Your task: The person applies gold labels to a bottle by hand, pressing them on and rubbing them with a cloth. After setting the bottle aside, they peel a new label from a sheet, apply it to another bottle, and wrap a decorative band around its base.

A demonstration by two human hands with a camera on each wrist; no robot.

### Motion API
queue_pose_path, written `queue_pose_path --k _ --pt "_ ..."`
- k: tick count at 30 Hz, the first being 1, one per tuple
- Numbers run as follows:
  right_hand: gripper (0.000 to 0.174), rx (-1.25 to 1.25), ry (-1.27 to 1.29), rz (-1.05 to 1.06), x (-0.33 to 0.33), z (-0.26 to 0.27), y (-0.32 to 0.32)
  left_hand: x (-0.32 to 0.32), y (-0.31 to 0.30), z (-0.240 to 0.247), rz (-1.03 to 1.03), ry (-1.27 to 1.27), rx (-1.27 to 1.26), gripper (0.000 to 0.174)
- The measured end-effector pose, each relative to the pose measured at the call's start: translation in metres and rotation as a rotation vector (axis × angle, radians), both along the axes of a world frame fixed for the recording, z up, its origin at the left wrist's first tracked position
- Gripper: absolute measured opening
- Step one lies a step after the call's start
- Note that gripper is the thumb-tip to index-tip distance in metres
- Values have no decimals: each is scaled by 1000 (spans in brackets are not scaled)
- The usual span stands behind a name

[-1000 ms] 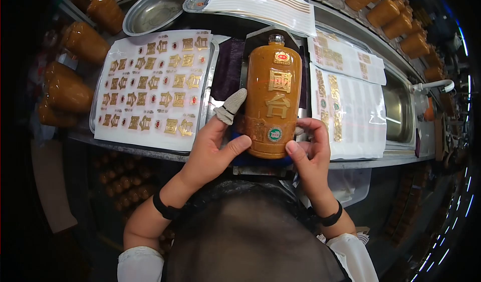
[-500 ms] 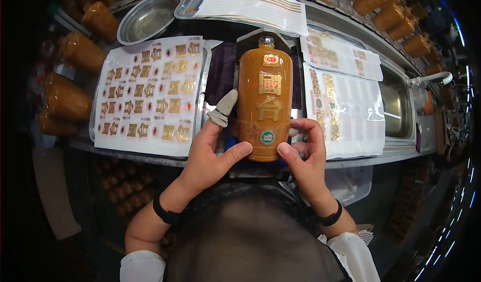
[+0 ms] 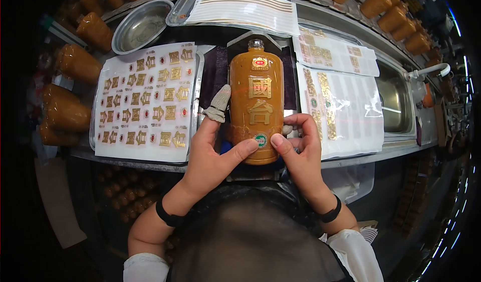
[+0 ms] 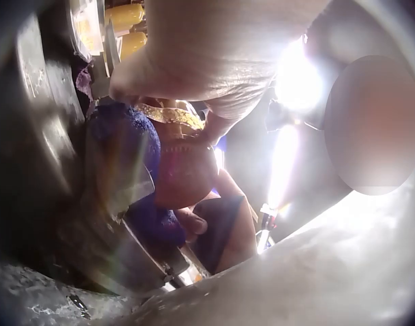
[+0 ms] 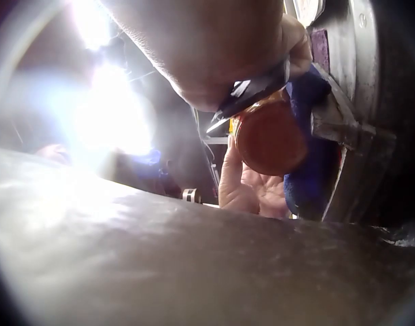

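Observation:
An amber-brown glazed bottle (image 3: 256, 94) with raised gold characters lies face up, its neck pointing away from me. Low on its front is a round green emblem (image 3: 260, 140). My left hand (image 3: 208, 156) holds the bottle's lower left side, thumb at the emblem's edge. Its index finger, in a pale fabric finger cot (image 3: 219, 103), points forward along the bottle. My right hand (image 3: 303, 156) grips the lower right side, thumb on the front beside the emblem and fingers curled by the flank. Blue cloth (image 4: 122, 136) pads the bottle's base (image 5: 270, 139) in both wrist views.
To the left lies a sheet of gold character decals (image 3: 143, 101). Sheets with gold strips (image 3: 345, 116) lie on the right before a sink (image 3: 393, 99). At the back are a metal bowl (image 3: 143, 29) and a tray of striped paper strips (image 3: 240, 9). More brown bottles (image 3: 75, 61) line both sides.
Both thumbs have slid inward and up the bottle's front, closer to the green emblem and to each other. The whole scene has shifted left in the head view.

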State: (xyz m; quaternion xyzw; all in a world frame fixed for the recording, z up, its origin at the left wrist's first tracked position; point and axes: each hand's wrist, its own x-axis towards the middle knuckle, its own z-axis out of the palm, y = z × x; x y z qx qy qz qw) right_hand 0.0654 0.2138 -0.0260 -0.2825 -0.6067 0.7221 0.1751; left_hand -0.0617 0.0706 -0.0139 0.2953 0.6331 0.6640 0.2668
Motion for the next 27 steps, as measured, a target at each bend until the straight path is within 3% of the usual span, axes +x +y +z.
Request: queue_pose_path --k 3,6,9,15,18,21,27 --pt "50 -5 -8 -19 -2 3 -1 -2 2 0 15 49 -30 85" --pt "56 176 -68 4 -2 2 -2 -1 6 0 -24 -30 -55 89" --pt "60 128 -92 18 -2 9 -1 1 8 5 -32 -76 -52 91" --pt "60 125 -87 22 -1 8 -1 -1 5 4 -49 -22 -67 90" --pt "57 256 -66 36 0 -3 2 -2 5 4 -48 -50 -80 90" --pt "49 -61 15 37 0 -3 5 1 6 -3 24 -31 -36 86" --pt "40 -72 45 31 -3 -4 6 1 8 5 -31 -54 -67 89"
